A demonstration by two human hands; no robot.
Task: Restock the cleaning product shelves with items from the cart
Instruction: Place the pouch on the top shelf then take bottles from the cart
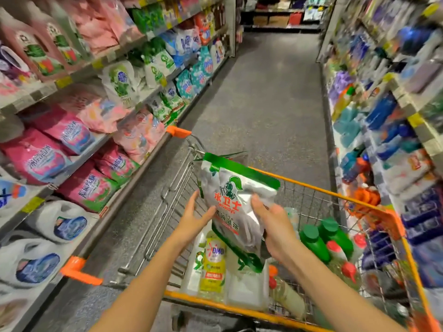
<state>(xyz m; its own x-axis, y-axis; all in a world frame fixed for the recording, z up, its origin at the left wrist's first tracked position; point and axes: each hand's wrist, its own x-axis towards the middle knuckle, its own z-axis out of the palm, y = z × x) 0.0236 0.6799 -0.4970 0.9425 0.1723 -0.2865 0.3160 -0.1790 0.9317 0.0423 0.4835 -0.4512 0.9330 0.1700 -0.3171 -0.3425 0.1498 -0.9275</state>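
Pouch (236, 202) up over the cart (311, 186), standing near upright, green band on top, right hand (275, 226) gripping its right side, left hand (194, 218) open-fingered just beside its left edge, shelves (96, 146) off left.

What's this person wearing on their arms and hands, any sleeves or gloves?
Nothing visible. The left forearm and right forearm are bare to the frame's edge, no sleeves. The left hand and right hand have no gloves, watch, ring or bracelet.

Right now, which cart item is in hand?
The silver pouch with the green top: the right hand grips it above the cart; the bottles sit inside.
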